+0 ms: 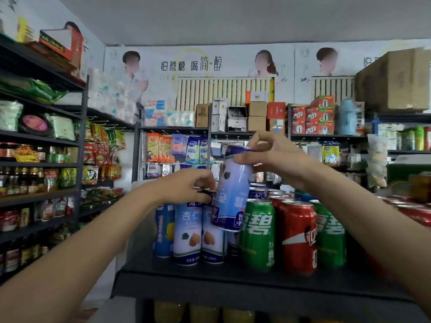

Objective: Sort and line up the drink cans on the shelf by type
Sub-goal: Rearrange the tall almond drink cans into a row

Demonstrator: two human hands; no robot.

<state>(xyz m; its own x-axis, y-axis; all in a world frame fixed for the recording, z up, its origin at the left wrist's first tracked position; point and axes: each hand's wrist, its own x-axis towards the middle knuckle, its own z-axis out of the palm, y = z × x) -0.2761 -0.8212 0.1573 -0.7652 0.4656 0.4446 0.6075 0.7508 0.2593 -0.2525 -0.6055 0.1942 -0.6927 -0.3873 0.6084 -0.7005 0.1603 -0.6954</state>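
Overhead, right hand grips lifted blue can; left hand pinches almond can near shelf edge.

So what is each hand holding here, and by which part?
Right hand grips the lifted blue-and-white can near its top; left hand grips a shelf can's top.

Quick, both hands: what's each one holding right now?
Left hand: fingers curled on the top of a standing white-and-blue almond drink can.
Right hand: grips a lifted, tilted blue-and-white can.
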